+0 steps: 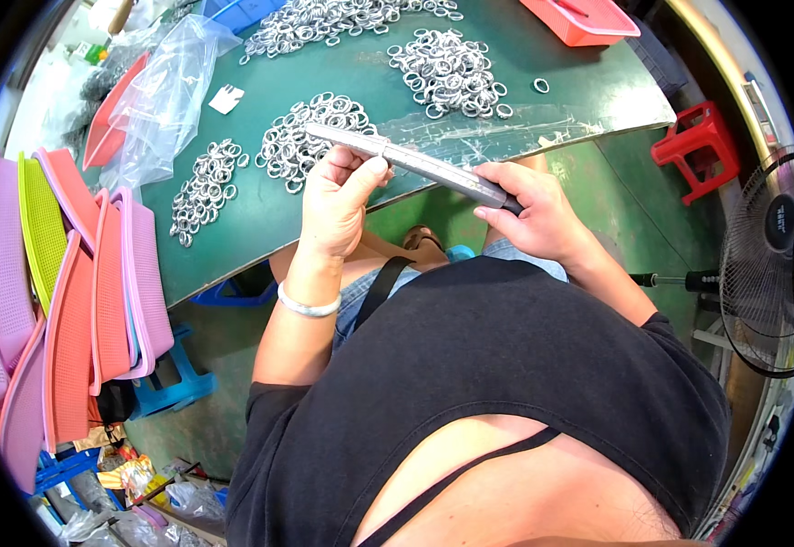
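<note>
A tapered ring mandrel [433,169], metal grey with a dark handle, lies slantwise across the front of my body above the table edge. My right hand [536,205] is closed around its handle end. Farther along, my left hand [347,196] pinches a small silvery ring [383,149] that sits around the mandrel's shaft; the fingers partly cover it. Just beyond my left hand is a pile of silvery rings [292,137] on the green table [224,205]. A smaller ring heap [204,191] lies to the left, and a larger ring heap [447,73] lies farther off.
Another ring pile [315,27] spreads at the back beside a blue bin [237,14]. A red basket [584,20] stands at the far right. Stacked coloured baskets [69,283] and a plastic bag [164,100] are at left. A red stool [700,150] and a fan [766,246] stand right.
</note>
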Tool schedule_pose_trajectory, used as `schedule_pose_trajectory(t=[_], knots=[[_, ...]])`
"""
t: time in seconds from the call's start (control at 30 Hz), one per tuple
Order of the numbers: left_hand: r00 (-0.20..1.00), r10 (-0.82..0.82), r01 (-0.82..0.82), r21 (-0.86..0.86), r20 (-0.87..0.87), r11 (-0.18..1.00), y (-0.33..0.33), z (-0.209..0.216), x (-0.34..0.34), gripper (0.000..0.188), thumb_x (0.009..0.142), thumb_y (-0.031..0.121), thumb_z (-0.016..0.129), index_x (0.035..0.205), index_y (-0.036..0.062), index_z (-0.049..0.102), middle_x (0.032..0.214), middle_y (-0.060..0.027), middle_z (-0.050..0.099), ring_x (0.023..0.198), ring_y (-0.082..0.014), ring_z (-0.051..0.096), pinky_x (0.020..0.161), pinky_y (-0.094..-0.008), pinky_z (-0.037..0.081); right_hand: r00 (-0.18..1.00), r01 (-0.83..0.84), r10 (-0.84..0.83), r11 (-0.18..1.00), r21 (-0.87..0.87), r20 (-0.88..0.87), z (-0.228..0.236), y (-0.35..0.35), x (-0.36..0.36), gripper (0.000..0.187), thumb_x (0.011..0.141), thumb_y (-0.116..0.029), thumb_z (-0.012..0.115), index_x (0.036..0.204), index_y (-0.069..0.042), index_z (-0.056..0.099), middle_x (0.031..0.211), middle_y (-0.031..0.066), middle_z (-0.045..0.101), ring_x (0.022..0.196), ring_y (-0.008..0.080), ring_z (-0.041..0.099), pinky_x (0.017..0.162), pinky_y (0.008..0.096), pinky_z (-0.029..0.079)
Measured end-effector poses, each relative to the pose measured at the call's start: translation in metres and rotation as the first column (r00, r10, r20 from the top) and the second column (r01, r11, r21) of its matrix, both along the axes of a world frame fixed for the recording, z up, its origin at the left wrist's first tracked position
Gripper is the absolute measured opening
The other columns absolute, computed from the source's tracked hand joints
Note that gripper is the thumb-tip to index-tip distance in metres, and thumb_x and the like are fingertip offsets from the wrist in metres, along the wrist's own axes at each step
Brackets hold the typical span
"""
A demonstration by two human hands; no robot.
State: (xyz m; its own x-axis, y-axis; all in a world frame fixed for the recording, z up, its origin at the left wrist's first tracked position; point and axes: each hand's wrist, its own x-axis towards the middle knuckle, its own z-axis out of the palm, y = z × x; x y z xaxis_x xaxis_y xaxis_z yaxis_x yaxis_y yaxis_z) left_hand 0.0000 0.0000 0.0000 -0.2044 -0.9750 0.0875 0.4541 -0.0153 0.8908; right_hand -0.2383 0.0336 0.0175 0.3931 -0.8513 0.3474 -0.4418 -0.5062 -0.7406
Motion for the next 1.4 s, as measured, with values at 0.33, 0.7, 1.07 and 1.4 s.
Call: schedule_pose_trajectory(t=[0.33,0.7,1.07,1.4], knots=[[0.999,0.005,-0.005,-0.009,-0.036,1.000,-0.001,-0.005,0.004,0.021,0.082,0.003,0.058,0.103,-0.0011,0.058,0.089,-0.0061,0.061,0.075,-0.0124,0.054,0.067,-0.0257,0.044,0.999,-0.019,0.017,0.999,-0.042,-0.040,0.001,0.000,0.002,0.036,0.070,-0.004,0.067,0.104,0.000,0.055,0.086,0.0149,0.060,0.073,0.0267,0.061,0.064,0.0305,0.048],[0.991,-0.114,0.113,-0.015,-0.066,0.993,-0.003,-0.003,0.009,0.026,0.080,-0.001,0.059,0.106,-0.0029,0.057,0.094,-0.0085,0.060,0.075,-0.0144,0.055,0.071,-0.0273,0.046,0.982,-0.153,0.118,0.953,0.263,0.145,0.002,0.000,0.000,0.035,0.073,-0.001,0.066,0.106,0.002,0.055,0.086,0.0120,0.062,0.075,0.0159,0.060,0.067,0.0271,0.047],[0.994,0.056,-0.058,0.017,0.096,0.998,0.001,-0.007,0.006,0.015,0.080,0.003,0.062,0.094,-0.0025,0.058,0.082,-0.0089,0.061,0.071,-0.0145,0.056,0.066,-0.0260,0.046,0.998,-0.056,0.055,0.994,0.091,0.013,0.001,0.001,0.000,0.034,0.071,-0.003,0.067,0.103,0.001,0.055,0.090,0.0158,0.061,0.077,0.0255,0.062,0.067,0.0306,0.048],[0.992,0.094,-0.096,0.020,0.084,0.995,0.009,0.003,-0.008,0.015,0.081,0.005,0.061,0.094,-0.0024,0.059,0.084,-0.0090,0.062,0.071,-0.0136,0.058,0.065,-0.0247,0.046,0.996,-0.009,0.009,1.000,0.000,-0.086,0.002,0.000,-0.002,0.035,0.070,-0.005,0.068,0.102,0.000,0.055,0.092,0.0166,0.060,0.081,0.0309,0.061,0.069,0.0335,0.049]])
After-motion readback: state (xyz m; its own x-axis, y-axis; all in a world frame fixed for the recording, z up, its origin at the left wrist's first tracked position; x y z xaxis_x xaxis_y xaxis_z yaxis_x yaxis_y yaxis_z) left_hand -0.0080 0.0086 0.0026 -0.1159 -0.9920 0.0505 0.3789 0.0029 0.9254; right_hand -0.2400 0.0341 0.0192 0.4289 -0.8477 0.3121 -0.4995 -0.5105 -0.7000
